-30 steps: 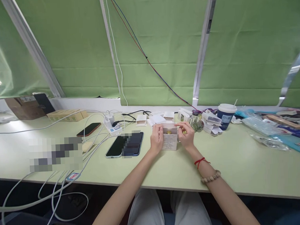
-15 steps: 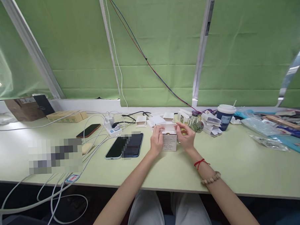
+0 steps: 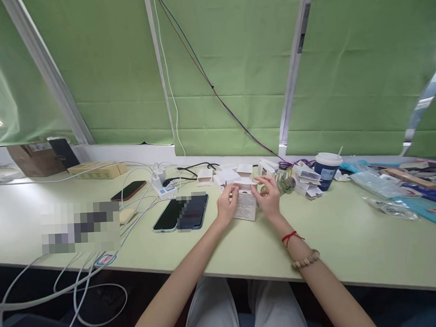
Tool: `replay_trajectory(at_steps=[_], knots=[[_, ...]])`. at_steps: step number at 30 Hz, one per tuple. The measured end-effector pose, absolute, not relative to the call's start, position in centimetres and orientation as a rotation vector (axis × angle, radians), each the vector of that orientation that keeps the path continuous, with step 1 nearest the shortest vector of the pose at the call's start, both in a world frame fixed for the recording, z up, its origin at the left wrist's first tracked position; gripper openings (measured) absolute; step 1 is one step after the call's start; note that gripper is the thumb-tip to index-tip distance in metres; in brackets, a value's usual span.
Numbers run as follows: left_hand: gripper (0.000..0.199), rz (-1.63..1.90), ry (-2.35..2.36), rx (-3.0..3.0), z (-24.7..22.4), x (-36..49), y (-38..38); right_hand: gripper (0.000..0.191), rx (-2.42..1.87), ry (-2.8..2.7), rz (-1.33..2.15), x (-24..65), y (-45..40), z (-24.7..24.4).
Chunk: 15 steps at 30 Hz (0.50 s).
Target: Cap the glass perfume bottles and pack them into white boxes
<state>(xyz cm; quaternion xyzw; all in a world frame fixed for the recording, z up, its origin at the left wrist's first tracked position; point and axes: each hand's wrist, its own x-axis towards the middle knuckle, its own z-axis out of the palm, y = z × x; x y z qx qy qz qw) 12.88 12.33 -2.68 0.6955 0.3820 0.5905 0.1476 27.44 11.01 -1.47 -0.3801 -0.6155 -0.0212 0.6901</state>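
Observation:
A small white cardboard box (image 3: 245,208) with printed text on its near side stands on the table in front of me, its top flaps raised. My left hand (image 3: 226,205) is closed at its left upper edge, thumb and fingers at the flap. At the right upper corner, my right hand (image 3: 268,200) pinches the box's edge with the thumb, its other fingers curled above. What lies inside is hidden from here. Just behind the hands are several opened white boxes (image 3: 204,176) and a group of clear glass pieces (image 3: 286,183).
Two phones (image 3: 193,213) lie left of the box, and another phone (image 3: 128,190) is farther back. White cables run from a power strip (image 3: 165,190) across the left side. A lidded blue cup (image 3: 327,172) stands right, near plastic bags (image 3: 388,190).
The gold-coloured spot in the box's opening has gone out of sight. My right thumb has moved left onto the box's upper corner, and my left fingers have shifted slightly at the flap.

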Motion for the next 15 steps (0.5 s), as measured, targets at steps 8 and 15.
replay_trajectory(at_steps=[8, 15], knots=[[0.021, 1.608, 1.065, 2.084, -2.4, 12.8, 11.6, 0.021, -0.85, -1.486, -0.004, 27.2, 10.9, -1.7], [0.02, 1.633, 0.994, 2.006, -3.9, 13.2, 12.3, 0.021, -0.836, -1.523, 0.034, 27.2, 10.7, -1.6]])
